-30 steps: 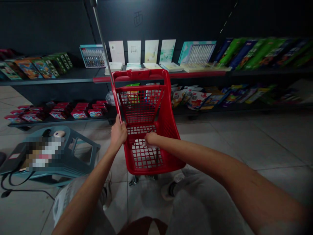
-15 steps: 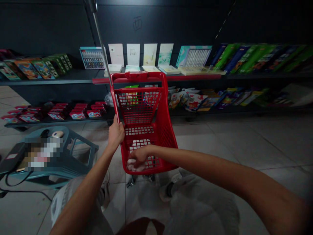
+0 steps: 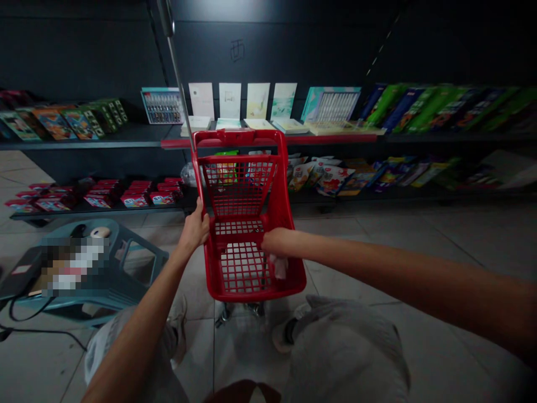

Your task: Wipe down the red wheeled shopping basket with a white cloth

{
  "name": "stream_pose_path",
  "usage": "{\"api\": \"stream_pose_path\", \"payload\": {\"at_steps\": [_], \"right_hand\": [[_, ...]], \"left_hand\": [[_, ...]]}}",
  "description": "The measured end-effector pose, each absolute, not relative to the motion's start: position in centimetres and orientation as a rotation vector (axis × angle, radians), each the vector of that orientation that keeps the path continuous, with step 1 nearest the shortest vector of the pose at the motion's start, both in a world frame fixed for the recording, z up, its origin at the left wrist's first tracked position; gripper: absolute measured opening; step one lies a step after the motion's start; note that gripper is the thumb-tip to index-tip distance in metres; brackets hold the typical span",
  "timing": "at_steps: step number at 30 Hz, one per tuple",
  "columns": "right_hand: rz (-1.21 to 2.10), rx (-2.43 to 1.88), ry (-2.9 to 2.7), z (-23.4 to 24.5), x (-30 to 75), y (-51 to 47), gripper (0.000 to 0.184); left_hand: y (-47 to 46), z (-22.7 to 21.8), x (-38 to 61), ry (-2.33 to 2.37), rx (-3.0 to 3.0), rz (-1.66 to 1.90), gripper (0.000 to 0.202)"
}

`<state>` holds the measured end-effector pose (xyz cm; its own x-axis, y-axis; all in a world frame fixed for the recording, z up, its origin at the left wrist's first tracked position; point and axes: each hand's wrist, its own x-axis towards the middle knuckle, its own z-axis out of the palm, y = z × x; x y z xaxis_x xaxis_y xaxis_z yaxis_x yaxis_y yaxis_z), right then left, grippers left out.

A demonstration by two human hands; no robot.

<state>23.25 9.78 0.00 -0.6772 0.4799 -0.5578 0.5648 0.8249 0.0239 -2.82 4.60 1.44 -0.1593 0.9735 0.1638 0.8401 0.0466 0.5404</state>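
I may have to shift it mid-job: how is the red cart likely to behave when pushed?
The red cart would probably roll readily, since casters show beneath it. It looks fairly light for its size, much of it being open grid. The tall pole rising at its left side might sway if the push is abrupt.

Pale cloth [image 3: 280, 268] is partly covered by the right hand [image 3: 277, 242], whose fingertips are hidden too. Pole [image 3: 177, 73] gets chopped off up top, stuff on the stool [image 3: 113, 270] is pixelated out, green bags [image 3: 436, 106] are kinda blurred.
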Motion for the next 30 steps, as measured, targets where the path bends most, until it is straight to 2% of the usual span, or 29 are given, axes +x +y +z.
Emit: {"api": "stream_pose_path", "payload": {"at_steps": [3, 6, 10, 15, 17, 19, 22, 24, 30], "right_hand": [[0.076, 0.752, 2.466, 3.1, 23.6, 13.3, 0.018], [0.187, 0.733, 2.538, 4.7, 24.5, 15.4, 0.020], [0.140, 0.730, 2.615, 4.5, 25.2, 15.0, 0.023], [0.052, 0.828, 2.676, 4.3, 24.8, 13.1, 0.029], [0.040, 0.885, 2.682, 4.5, 24.4, 12.7, 0.029], [0.023, 0.949, 2.665, 4.8, 24.0, 12.3, 0.028], [-0.004, 0.993, 2.592, 5.1, 22.8, 11.8, 0.028], [-0.085, 0.930, 2.523, 4.9, 21.8, 11.2, 0.028], [-0.452, 0.723, 2.413, 2.2, 18.7, 9.5, 0.036]], "left_hand": [[4.7, 1.3, -3.0, 2.078, 1.855, 0.795, 0.068], [4.9, 1.0, -3.4, 2.038, 1.862, 0.839, 0.067], [5.3, 1.3, -3.9, 2.063, 1.855, 0.874, 0.062], [3.0, 4.2, -1.7, 2.335, 1.942, 1.024, 0.050], [0.5, 5.2, 1.1, 2.300, 2.019, 1.067, 0.043], [-2.4, 5.3, 4.7, 2.061, 2.211, 0.938, 0.042], [-6.2, 3.9, 10.0, 1.715, 2.381, 0.449, 0.045], [-7.6, 2.5, 12.1, 1.697, 2.311, 0.205, 0.051], [-7.6, 1.1, 11.4, 1.721, 2.196, 0.033, 0.045]]}}
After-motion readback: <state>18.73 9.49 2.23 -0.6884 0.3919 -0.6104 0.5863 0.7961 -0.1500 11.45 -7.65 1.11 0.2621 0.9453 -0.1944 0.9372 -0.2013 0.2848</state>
